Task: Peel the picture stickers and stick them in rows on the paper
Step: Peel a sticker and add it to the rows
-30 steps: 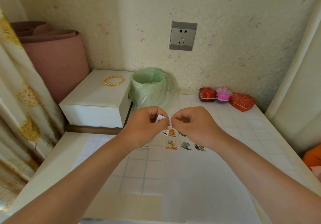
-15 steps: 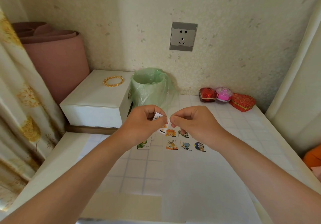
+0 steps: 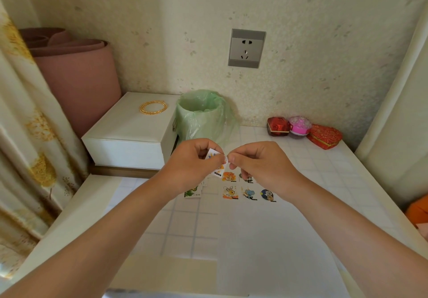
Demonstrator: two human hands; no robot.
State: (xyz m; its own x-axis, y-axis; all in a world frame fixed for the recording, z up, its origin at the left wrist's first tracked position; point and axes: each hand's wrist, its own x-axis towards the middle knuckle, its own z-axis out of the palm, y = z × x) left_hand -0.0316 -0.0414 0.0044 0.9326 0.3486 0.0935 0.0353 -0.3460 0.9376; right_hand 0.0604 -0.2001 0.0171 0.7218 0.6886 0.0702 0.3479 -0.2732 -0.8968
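My left hand holds a small white picture sticker card above the table. My right hand pinches that card's right edge with thumb and forefinger. Under the hands lies a white paper with several cartoon stickers stuck in rows near its far edge. A loose green sticker card lies on the table to the left of the paper, partly hidden by my left wrist.
A bin lined with a green bag stands behind the hands. A white box with a gold bracelet is at the back left. Red and pink trinket boxes sit at the back right. A curtain hangs left.
Both hands have lifted slightly with the card, uncovering more of the stuck stickers and the green card beneath.
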